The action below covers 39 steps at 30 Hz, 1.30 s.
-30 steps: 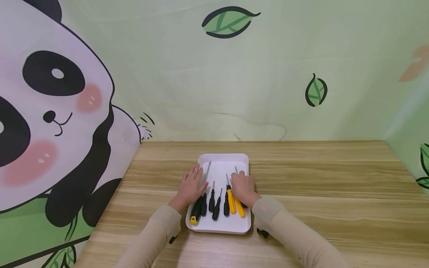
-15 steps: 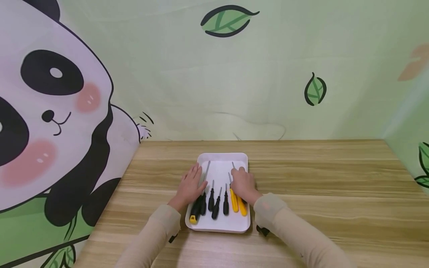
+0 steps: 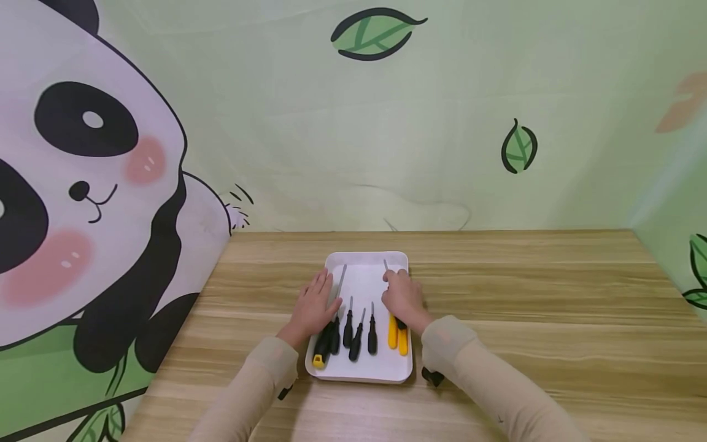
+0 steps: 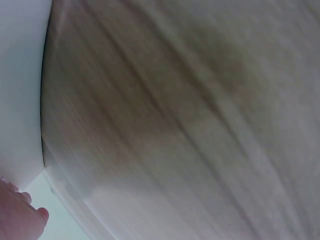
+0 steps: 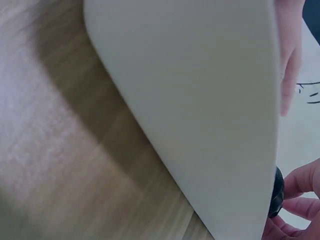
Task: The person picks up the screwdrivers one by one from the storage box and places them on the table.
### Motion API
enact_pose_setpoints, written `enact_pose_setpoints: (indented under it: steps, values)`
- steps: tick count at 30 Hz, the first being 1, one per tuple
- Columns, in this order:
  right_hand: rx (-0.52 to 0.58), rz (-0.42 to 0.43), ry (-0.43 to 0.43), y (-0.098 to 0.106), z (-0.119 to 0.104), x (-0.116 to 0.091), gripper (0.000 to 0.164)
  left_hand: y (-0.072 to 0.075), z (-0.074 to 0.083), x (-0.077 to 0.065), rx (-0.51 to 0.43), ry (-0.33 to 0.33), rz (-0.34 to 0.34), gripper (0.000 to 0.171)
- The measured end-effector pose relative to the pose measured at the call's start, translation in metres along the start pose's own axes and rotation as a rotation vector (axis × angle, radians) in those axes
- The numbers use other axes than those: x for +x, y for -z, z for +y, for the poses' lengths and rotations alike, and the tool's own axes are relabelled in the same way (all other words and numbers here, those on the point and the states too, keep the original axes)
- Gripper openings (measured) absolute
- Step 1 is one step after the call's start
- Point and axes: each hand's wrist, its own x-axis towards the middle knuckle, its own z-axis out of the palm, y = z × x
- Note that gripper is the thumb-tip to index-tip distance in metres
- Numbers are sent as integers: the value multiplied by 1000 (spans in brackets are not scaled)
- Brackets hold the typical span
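Observation:
A white tray [image 3: 361,371] holds several screwdrivers. My left hand [image 3: 312,307] rests along its left rim, fingers straight and thumb reaching inside. Below that hand lies a large black screwdriver [image 3: 323,347] with a yellow end. Reaching over the right rim, my right hand [image 3: 404,298] grips a black-handled screwdriver [image 3: 400,323], whose metal shaft shows past the fingers. In the right wrist view, curled fingers [image 5: 302,180] meet a rounded black handle [image 5: 276,192] behind the tray wall. Two yellow-handled screwdrivers [image 3: 393,334] lie partly hidden under the right hand.
Smaller black screwdrivers [image 3: 372,334] lie apart in the tray's middle, handles toward me. The tray stands on a wood-grain table [image 3: 525,294]. A green wall cloth [image 3: 309,123] with a printed panda and leaves rises behind the table.
The yellow-handled screwdrivers have shifted right, away from the black one in the middle. My right hand's screwdriver has slid toward the far end. The left hand has stayed put.

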Motion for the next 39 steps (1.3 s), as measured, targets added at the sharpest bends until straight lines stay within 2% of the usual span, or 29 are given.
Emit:
enact_pose_setpoints:
  steps: [10, 19, 28, 34, 39]
  values:
    - [171, 0, -56, 9, 5, 2, 28, 0, 1, -5, -54, -41, 46, 65]
    - [339, -3, -105, 13, 15, 7, 31, -1, 1, -1, -1, -8, 23, 65]
    - [471, 45, -114, 14, 29, 11, 29, 0, 2, -1, -5, -6, 20, 64]
    - [566, 56, -177, 17, 37, 11, 29, 1, 2, -1, -9, 3, 8, 65]
    - [612, 103, -203, 18, 46, 12, 29, 1, 2, 0, -5, 8, 3, 65]
